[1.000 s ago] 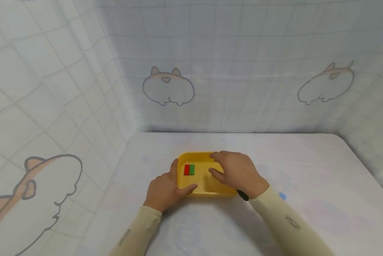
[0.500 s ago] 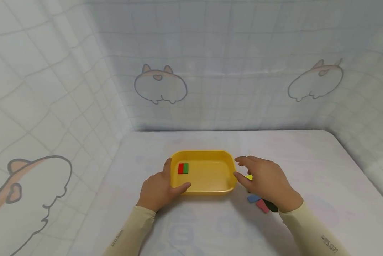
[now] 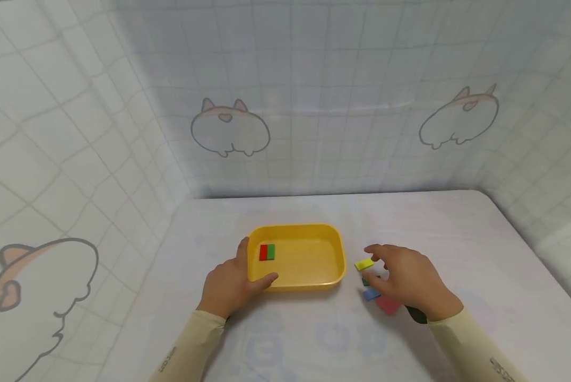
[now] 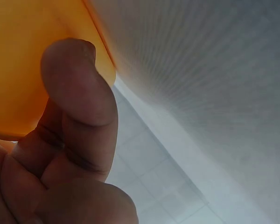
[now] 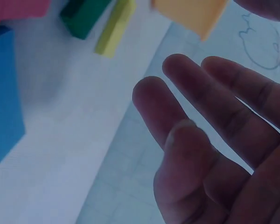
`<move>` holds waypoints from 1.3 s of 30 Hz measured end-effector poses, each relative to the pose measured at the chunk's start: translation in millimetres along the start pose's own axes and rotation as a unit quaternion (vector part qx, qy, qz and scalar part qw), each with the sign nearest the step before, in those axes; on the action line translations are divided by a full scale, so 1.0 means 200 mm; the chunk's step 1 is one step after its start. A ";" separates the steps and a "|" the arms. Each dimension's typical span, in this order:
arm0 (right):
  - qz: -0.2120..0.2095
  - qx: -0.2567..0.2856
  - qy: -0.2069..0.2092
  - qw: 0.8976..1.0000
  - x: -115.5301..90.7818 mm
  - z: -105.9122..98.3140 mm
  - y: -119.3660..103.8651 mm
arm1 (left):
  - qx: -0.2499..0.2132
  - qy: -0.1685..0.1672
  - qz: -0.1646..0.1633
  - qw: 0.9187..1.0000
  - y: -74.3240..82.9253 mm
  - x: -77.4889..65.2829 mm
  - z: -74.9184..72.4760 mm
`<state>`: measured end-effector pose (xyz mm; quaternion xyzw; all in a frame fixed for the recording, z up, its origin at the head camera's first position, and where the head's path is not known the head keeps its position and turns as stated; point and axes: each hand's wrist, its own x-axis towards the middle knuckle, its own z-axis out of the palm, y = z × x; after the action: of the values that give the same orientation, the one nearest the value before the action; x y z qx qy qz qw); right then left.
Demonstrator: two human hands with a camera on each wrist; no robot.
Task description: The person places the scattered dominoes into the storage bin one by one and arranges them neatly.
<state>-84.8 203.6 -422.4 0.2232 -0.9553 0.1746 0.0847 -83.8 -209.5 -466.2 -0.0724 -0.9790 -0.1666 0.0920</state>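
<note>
A shallow yellow tray point(image 3: 309, 260) sits on the table, with a red block point(image 3: 264, 252) and a green block point(image 3: 271, 252) side by side near its left wall. My left hand point(image 3: 228, 284) holds the tray's left end, index finger along the outer side and thumb at the near rim. Away to the right, my right hand point(image 3: 414, 278) hovers over loose blocks, thumb and fingers apart, nothing between them. Beneath and beside it lie a yellow block point(image 3: 364, 264), a partly hidden dark green block point(image 3: 365, 281), a blue block point(image 5: 7, 93) and pinkish-red pieces point(image 3: 388, 304).
A pale printed cloth covers the table point(image 3: 314, 339). Tiled-pattern curtains point(image 3: 323, 132) with animal drawings rise behind and at both sides. The table's far edge lies a little beyond the tray.
My right hand has moved right, from over the tray to above the loose blocks, exposing the tray's right end. My left hand stays at the tray, while the head view has shifted slightly.
</note>
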 end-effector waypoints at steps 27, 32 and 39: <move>0.062 -0.031 -0.065 0.995 0.04 0.13 0.12 | 0.003 0.010 0.005 1.000 0.01 0.02 -0.02; 0.064 -0.037 -0.072 0.995 0.04 0.14 0.09 | 0.005 0.013 0.010 1.000 0.01 0.02 -0.02; 0.065 -0.055 -0.081 0.993 0.04 0.15 0.07 | -0.001 0.001 0.004 1.000 0.00 0.02 -0.01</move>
<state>-100.8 200.0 -452.7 0.1696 -0.9796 0.1080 0.0073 -86.5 -209.5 -462.9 -0.0763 -0.9785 -0.1669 0.0937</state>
